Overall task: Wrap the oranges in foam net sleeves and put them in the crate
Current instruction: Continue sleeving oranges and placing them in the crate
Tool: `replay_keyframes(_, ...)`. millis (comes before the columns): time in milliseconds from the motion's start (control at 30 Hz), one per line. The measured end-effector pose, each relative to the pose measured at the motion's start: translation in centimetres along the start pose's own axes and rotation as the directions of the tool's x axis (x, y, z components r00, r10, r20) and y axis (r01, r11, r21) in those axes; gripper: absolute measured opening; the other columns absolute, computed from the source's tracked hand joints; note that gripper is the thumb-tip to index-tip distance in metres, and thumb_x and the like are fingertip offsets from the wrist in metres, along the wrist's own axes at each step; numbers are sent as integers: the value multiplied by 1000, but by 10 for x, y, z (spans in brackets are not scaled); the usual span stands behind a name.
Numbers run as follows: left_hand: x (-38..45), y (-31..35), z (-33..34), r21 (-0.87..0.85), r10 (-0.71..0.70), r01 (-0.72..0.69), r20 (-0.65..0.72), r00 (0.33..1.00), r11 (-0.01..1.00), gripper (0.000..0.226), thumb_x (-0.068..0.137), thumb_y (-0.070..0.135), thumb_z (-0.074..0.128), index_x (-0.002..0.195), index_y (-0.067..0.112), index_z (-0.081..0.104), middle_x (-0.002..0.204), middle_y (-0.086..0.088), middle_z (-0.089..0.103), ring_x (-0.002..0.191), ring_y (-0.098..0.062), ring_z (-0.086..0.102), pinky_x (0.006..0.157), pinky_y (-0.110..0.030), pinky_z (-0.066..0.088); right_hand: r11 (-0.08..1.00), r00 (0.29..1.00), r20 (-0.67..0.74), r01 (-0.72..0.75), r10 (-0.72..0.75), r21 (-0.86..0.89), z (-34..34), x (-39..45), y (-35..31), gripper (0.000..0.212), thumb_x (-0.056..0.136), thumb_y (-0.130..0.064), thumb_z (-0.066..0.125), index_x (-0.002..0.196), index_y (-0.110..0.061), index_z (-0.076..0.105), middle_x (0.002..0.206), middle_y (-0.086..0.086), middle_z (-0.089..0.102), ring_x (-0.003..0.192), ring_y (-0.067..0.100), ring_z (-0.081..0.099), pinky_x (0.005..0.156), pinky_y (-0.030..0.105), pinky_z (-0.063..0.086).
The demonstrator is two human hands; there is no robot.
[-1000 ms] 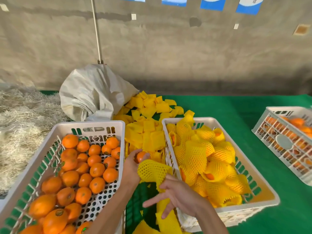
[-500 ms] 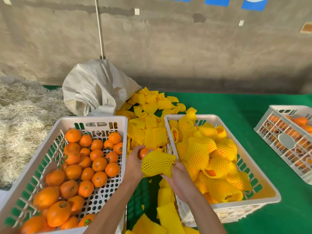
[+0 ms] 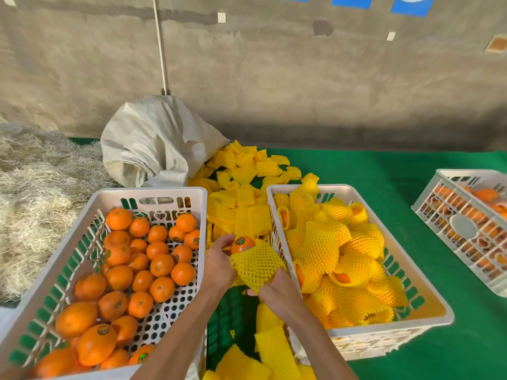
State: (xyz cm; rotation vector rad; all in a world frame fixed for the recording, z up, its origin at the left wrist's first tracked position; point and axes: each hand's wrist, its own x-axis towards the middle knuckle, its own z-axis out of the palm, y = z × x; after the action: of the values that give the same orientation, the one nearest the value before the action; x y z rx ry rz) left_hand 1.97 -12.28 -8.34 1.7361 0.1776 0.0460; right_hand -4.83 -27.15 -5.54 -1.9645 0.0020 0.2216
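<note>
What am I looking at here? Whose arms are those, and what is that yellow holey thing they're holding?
The camera sits on a person's head and looks down, so the two arms coming up from the bottom are that person's own. There is no machine here, only bare hands. The left hand holds an orange. The right hand holds a yellow foam net sleeve, a soft stretchy tube that keeps fruit from bruising, and the orange is poking into its top end. On the green table the left crate holds bare oranges. The right crate holds oranges already wrapped. Between the crates lies a pile of spare sleeves, with a white sack behind it.
</note>
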Motion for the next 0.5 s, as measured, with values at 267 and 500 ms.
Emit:
replay_keyframes(267,-5,19,-12,-465,-146,203,155,977,862,32,80,22,83,110,15,76,104,-4,80,103,-21,75,76,-27,59,986,980,131,-156,148,53,-2,0,-18,46,79,-17,42,124,-19,54,114,3,67,80,21,78,81,51,62)
replay_keyframes(500,-13,26,-17,-280,-186,376,526,829,883,20,95,34,72,107,19,77,100,-7,73,93,-19,64,82,-35,50,968,972,134,-210,192,140,-22,5,-30,50,93,-2,37,132,-31,49,117,-5,65,79,30,78,75,39,64)
